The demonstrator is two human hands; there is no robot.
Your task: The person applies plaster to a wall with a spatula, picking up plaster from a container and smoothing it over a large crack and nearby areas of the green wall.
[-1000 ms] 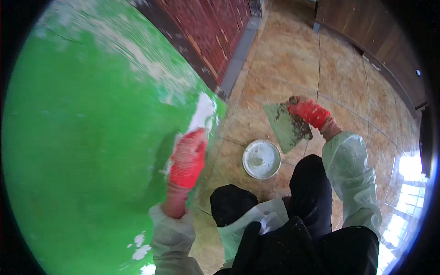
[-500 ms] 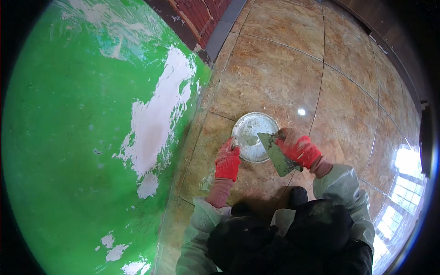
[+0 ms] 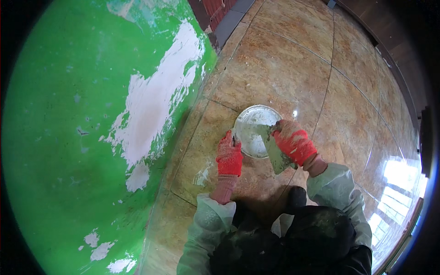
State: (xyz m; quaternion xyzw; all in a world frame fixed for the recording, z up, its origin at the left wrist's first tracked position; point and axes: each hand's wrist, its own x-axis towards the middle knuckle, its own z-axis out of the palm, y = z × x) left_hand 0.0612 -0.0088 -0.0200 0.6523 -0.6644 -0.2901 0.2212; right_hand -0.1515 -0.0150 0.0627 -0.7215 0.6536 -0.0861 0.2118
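Observation:
My right hand, in a red glove, grips a broad scraper smeared with grey material, tilted over the right side of a round white container on the tiles. The container has pale paste inside. My left hand, also gloved in red, is at the container's left edge with fingers closed; what lies in them is too small to make out. To the left, a broad irregular patch of white filler covers part of a green painted surface, with smaller white patches lower down.
Brown tiled flooring extends to the right, reflecting bright window light at lower right. A red wooden panel with grey edging stands at the top. Dark wooden furniture lines the upper right. My dark-clad knees are at the bottom.
My left hand has left the green surface for the container's edge. My right hand has brought the scraper down and left over the container. The view has shifted, showing more of the white patch.

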